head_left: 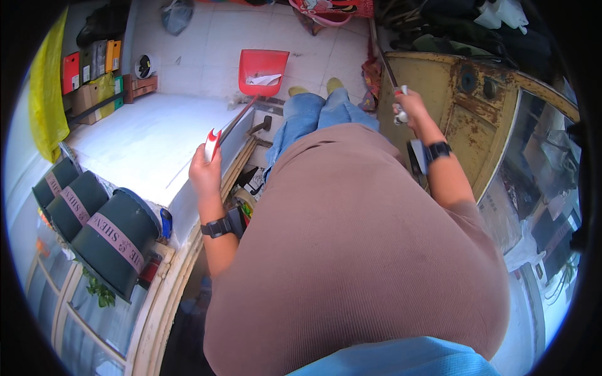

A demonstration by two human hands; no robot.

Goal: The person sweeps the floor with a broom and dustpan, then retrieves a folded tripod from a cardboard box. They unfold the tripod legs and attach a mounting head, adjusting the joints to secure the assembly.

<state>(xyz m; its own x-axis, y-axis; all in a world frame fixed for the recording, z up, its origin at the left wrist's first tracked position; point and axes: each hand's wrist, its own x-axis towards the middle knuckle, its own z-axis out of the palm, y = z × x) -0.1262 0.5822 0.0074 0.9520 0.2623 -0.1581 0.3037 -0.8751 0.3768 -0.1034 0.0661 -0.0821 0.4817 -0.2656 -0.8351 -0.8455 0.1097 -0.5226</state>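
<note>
My left hand [205,170] is closed round the end of a long-handled red dustpan [252,57], whose grip is red and white. The pan rests on the tiled floor ahead of my feet. A crumpled white scrap [264,80] lies in it. On the other side, my right hand [411,108] grips the white and red end of a long thin stick [390,67], like a broom handle. The stick slants away toward the top of the view, and what is on its far end cannot be made out.
A white ledge [157,135] with dark green pots [119,241] and folders [71,74] runs along the left. A rusty yellow cabinet [433,94] stands close on the right. At the far end are a pink basin [332,19] and a plastic bag [177,17].
</note>
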